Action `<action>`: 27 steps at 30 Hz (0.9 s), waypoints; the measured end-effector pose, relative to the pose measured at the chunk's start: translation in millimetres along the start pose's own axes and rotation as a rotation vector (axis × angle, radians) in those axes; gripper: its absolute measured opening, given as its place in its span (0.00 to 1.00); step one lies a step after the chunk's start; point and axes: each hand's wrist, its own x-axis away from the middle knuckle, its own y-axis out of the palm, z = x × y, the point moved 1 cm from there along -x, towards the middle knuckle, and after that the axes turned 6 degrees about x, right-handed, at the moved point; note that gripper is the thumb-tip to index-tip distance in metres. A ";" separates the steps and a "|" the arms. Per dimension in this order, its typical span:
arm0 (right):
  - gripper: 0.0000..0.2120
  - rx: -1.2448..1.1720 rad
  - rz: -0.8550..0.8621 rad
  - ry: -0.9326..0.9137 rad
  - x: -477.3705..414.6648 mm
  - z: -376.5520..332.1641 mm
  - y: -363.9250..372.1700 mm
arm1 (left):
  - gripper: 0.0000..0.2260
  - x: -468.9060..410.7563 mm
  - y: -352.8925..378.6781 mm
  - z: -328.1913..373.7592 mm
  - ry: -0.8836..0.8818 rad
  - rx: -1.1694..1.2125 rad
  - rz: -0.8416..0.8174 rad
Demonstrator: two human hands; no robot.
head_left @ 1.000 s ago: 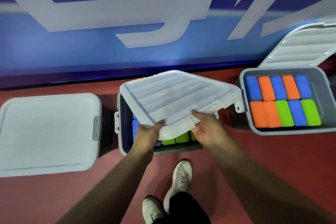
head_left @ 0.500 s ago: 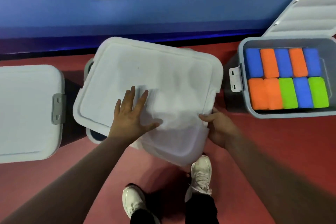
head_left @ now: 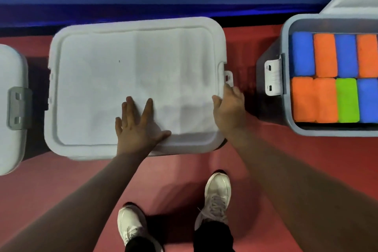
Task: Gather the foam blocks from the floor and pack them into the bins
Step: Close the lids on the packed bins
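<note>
One lid (head_left: 122,67), left hand (head_left: 137,129) flat atop, right hand (head_left: 229,108) gripping edge

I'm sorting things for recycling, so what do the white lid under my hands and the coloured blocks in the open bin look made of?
The lid looks like moulded plastic, pale and matt: rounded corners, a raised border line and a moulded latch tab at its right edge. The blocks look like soft foam, matt and slightly fuzzy, with rounded edges squeezed together; touch would confirm.
</note>
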 end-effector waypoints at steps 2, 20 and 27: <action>0.19 0.080 -0.033 0.043 -7.6 1.3 3.8 | 0.48 -2.6 5.8 3.0 -0.012 0.002 -0.015; 0.35 -0.700 -0.329 0.631 -9.2 30.6 1.9 | 0.51 2.3 15.2 3.0 -0.042 0.009 -0.153; 0.17 -0.271 -0.207 0.298 -4.3 17.3 1.6 | 0.50 3.3 15.3 4.6 -0.034 -0.014 -0.154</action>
